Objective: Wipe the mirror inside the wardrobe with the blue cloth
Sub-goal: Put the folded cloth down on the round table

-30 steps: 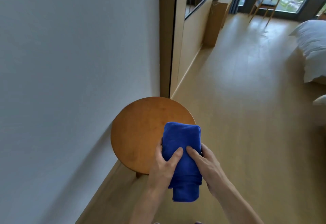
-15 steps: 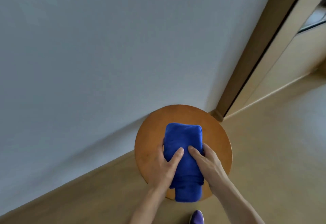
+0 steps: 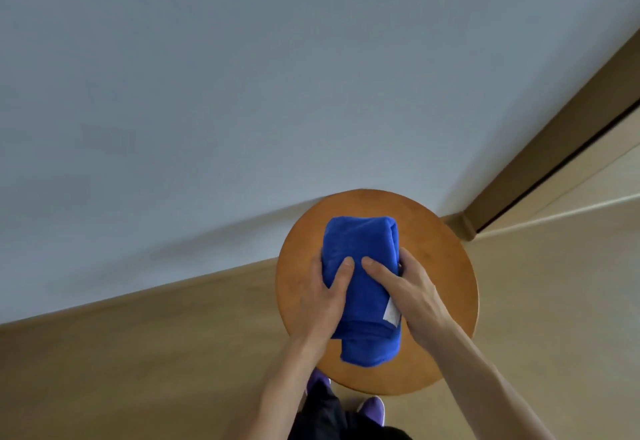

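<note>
A folded blue cloth [image 3: 363, 259] with a white label lies over the round wooden stool [image 3: 446, 266], directly below me. My left hand [image 3: 322, 297] grips its left side, thumb on top. My right hand [image 3: 412, 290] grips its right side, thumb on top beside the other thumb. The wardrobe's wooden frame [image 3: 554, 138] with a dark gap runs along the right edge. No mirror shows in this view.
A plain pale wall [image 3: 242, 75] fills the upper view, close behind the stool. Light wooden floor [image 3: 121, 370] lies to the left and right of the stool. My purple shoes [image 3: 372, 406] stand just under the stool's near edge.
My view has swung down and to the left, away from the room, until the stool sits directly beneath me. Both hands keep the same hold on the cloth above the stool.
</note>
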The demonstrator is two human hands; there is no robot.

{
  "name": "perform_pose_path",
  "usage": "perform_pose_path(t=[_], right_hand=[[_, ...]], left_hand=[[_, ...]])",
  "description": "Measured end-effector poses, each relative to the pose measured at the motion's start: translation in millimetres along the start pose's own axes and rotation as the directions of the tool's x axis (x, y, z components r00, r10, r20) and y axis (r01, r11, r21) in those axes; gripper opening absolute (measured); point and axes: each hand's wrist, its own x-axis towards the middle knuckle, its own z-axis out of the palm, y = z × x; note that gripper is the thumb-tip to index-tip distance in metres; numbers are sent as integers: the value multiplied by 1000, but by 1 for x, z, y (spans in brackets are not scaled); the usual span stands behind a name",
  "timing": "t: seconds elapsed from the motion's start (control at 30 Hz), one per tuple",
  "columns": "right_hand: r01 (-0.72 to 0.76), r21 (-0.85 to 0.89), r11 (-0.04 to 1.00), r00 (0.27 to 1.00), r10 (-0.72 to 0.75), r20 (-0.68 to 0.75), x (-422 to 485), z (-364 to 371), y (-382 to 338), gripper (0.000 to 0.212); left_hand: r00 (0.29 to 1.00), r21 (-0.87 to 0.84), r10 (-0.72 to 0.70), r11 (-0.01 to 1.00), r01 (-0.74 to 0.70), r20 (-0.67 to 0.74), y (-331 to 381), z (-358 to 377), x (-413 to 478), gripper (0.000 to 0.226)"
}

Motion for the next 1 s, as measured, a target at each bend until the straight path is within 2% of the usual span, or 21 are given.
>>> perform_pose_path(t=[0.1, 0.2, 0.3, 0.43, 0.5, 0.6, 0.67, 0.77, 0.9, 1.0], right_hand=[[-36, 99, 994, 998, 31, 47, 12, 1, 3, 30], [-39, 256, 966, 996, 17, 86, 23, -3, 6, 25], [-89, 406, 910, 987, 27, 157, 30, -7, 6, 36], [-245, 586, 772, 934, 25, 357, 34, -19, -2, 34], [-303, 607, 734, 914, 45, 402, 40, -30, -3, 42], [-398, 606, 688, 873, 81, 482, 51, -45, -1, 44], [-419, 565, 711, 858, 105, 503, 60, -56, 3, 40], [-311, 379, 872, 911, 161, 379, 77, -77, 4, 37], [-165, 148, 975, 956, 121, 267, 97, -113, 7, 24], [-79, -48, 996, 974, 87, 211, 113, -138, 19, 7]], left_hand=[[1000, 21, -9, 1000, 9, 11, -8, 7, 19, 31], [986, -62, -124, 989, 131, 108, -25, 12, 40, 53], [962, -96, -209, 969, 228, 177, -38, 16, 58, 65], [926, -167, -222, 945, 282, 304, -36, 9, 77, 65], [906, -213, -271, 913, 349, 325, -33, 6, 86, 66], [876, -333, -223, 862, 382, 427, -29, 11, 89, 63], [896, -334, -239, 867, 370, 374, -23, 19, 87, 57], [956, -336, -226, 899, 279, 190, -20, 30, 81, 47], [981, -239, -192, 954, 183, -18, -31, 45, 72, 54], [970, -89, -178, 982, 165, -166, -35, 58, 65, 71]])
